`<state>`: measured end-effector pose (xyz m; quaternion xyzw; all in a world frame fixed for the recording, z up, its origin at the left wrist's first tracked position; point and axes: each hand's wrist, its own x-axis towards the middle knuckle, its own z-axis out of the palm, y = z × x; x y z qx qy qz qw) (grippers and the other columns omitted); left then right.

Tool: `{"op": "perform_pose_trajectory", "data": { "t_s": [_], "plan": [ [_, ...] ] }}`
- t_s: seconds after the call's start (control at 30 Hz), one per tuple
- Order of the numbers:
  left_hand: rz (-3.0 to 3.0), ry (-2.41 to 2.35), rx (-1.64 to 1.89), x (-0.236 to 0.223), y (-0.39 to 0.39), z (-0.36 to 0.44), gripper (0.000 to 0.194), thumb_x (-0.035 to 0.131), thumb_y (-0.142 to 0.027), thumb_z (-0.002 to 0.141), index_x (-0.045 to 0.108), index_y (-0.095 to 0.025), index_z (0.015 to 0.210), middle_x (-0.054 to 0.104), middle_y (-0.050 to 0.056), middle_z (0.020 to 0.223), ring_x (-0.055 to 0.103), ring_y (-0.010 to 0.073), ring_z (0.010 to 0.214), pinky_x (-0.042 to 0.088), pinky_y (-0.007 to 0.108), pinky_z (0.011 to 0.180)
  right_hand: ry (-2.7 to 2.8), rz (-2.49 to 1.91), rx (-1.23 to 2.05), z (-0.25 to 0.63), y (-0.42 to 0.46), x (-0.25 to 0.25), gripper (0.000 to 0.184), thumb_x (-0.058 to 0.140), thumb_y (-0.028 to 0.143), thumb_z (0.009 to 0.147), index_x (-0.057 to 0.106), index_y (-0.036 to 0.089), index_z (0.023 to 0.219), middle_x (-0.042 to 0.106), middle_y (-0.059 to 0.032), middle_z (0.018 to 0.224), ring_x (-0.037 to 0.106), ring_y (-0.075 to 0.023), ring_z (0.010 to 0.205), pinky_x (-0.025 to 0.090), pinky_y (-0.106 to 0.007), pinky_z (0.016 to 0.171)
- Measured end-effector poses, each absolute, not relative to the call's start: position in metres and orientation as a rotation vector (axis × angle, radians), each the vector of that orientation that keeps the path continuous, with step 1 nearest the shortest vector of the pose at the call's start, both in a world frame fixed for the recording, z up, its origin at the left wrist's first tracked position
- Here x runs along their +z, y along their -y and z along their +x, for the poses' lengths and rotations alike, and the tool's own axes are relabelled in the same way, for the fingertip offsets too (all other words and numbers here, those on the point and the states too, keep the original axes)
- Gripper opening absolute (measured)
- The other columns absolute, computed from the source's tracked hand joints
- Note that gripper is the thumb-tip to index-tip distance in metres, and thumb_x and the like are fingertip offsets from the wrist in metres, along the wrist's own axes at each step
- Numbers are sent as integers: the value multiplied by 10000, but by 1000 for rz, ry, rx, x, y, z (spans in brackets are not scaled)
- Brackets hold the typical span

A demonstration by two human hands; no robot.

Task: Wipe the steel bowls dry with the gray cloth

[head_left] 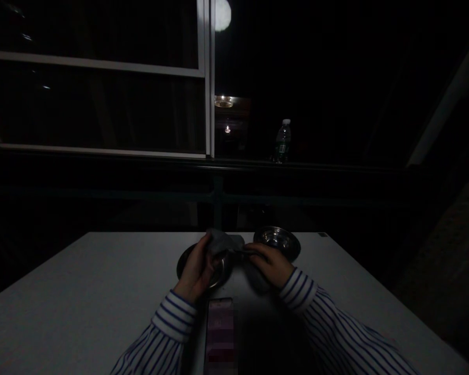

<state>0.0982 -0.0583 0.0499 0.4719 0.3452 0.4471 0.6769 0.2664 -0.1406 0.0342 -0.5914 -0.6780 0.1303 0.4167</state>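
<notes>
A grey cloth (224, 242) is stretched between my two hands above the white table. My left hand (197, 268) is closed on the cloth's left end, over a shiny metal bowl (218, 278) that it partly hides. On the other side, my right hand (270, 263) pinches the cloth's right part, and a darker fold hangs down below its fingers. Just behind my right hand sits a second metal bowl (277, 240). The light is dim, so the cloth's edges are hard to make out.
A phone (220, 336) with a lit screen lies on the white table (82, 307) between my forearms. A plastic water bottle (283, 141) stands on the sill beyond the table. To the left is a white-framed window (209, 104). A small dark object (322, 235) lies by the far right corner.
</notes>
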Motion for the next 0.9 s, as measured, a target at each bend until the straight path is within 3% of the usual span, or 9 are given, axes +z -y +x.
{"op": "perform_pose_trajectory", "data": {
  "t_s": [0.1, 0.17, 0.33, 0.47, 0.63, 0.9],
  "plan": [
    [856, -552, 895, 49, 65, 104, 344, 463, -434, 782, 590, -147, 922, 629, 113, 1024, 591, 210, 945, 489, 316, 778, 1544, -1495, 563, 267, 139, 33, 319, 386, 368, 825, 614, 158, 901, 642, -64, 834, 588, -206, 810, 452, -361, 746],
    [879, -554, 874, 44, 70, 106, 382, 490, -447, 770, 568, -163, 1013, 594, 116, 1104, 563, 204, 1003, 469, 304, 812, 1431, -1418, 721, 266, 139, 33, 374, 413, 463, 794, 607, 151, 865, 637, -54, 789, 588, -200, 756, 459, -338, 691],
    [1050, -645, 743, 31, 81, 116, 640, 618, -415, 691, 395, -180, 1243, 533, 137, 1198, 547, 210, 1031, 439, 302, 847, 1239, -1283, 889, 259, 137, 34, 448, 501, 562, 696, 606, 146, 824, 635, -46, 784, 583, -193, 758, 435, -337, 744],
    [1317, -750, 772, 26, 87, 123, 766, 668, -405, 633, 341, -147, 1276, 539, 157, 1176, 568, 221, 988, 433, 318, 840, 1268, -1328, 795, 254, 135, 33, 367, 450, 476, 755, 615, 148, 767, 631, -45, 780, 567, -191, 804, 404, -330, 791],
    [1823, -960, 999, 24, 87, 124, 621, 617, -446, 636, 481, -134, 1155, 571, 130, 1112, 527, 242, 1033, 386, 354, 880, 1366, -1475, 635, 253, 134, 30, 352, 350, 375, 819, 608, 152, 731, 622, -50, 752, 560, -181, 779, 399, -313, 776],
    [2130, -1025, 953, 26, 92, 129, 317, 484, -369, 731, 623, -167, 932, 643, 91, 968, 581, 213, 894, 394, 323, 809, 1611, -1687, 389, 256, 136, 30, 327, 318, 275, 855, 606, 175, 737, 640, -51, 791, 569, -160, 810, 402, -265, 753]
  ]
}}
